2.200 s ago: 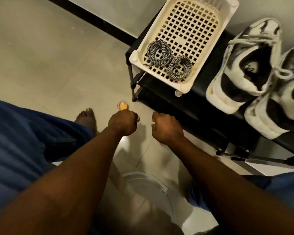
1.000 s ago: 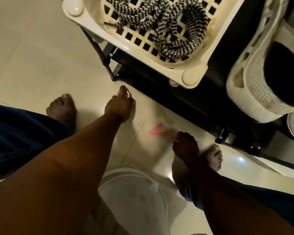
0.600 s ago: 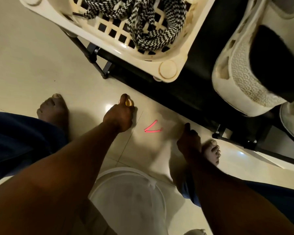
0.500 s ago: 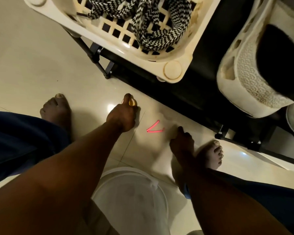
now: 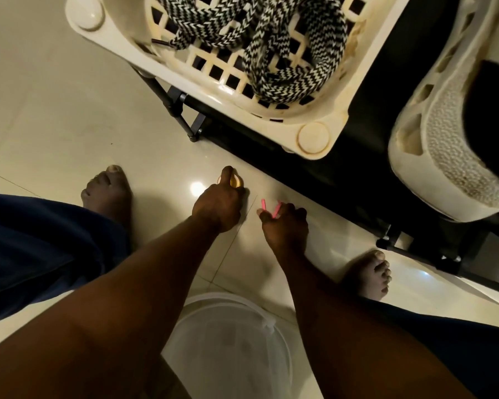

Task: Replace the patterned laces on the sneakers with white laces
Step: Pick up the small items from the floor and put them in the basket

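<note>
Zigzag black-and-white laces [image 5: 271,79] lie coiled in the cream basket [image 5: 313,138]; left hand [image 5: 218,207] grips an amber object [image 5: 236,182], right hand [image 5: 285,226] pinches pink strips [image 5: 276,210].

Pretty dim, warm yellowish light overall. A small glare spot bounces off the glossy floor tiles [image 5: 197,186], arms cast soft shadows, and the wide-angle lens bends the frame edges.

Home, tiled floor [image 5: 69,110], shoe rack [image 5: 366,156]
</note>
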